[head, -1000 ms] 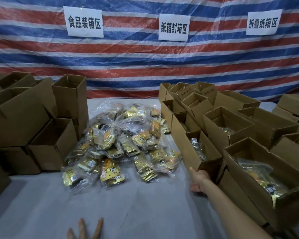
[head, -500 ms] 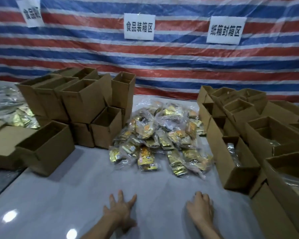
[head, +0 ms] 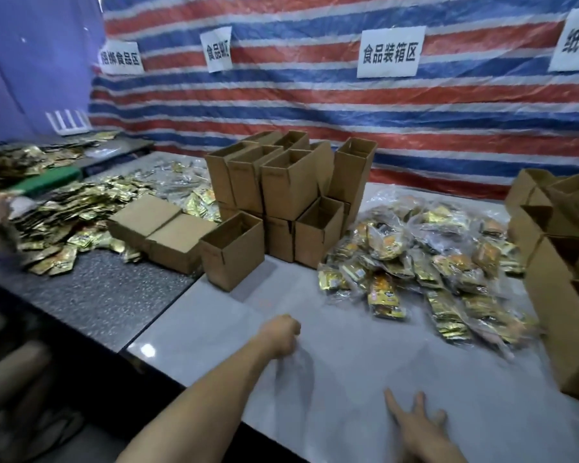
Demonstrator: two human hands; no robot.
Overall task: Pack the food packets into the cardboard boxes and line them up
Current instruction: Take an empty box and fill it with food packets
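Because the work surface serves as a staging area, the white table [head: 331, 379] carries stock grouped by kind. The stack of empty cardboard boxes [head: 281, 192] stands open-topped at 12 o'clock, ready for filling; one open box [head: 231, 252] sits nearest, at 11 o'clock. The heap of food packets [head: 425, 259] lies at 2 o'clock. The left hand [head: 279, 334] is closed in a fist, holding nothing visible. The right hand [head: 418, 426] rests flat, fingers spread, empty.
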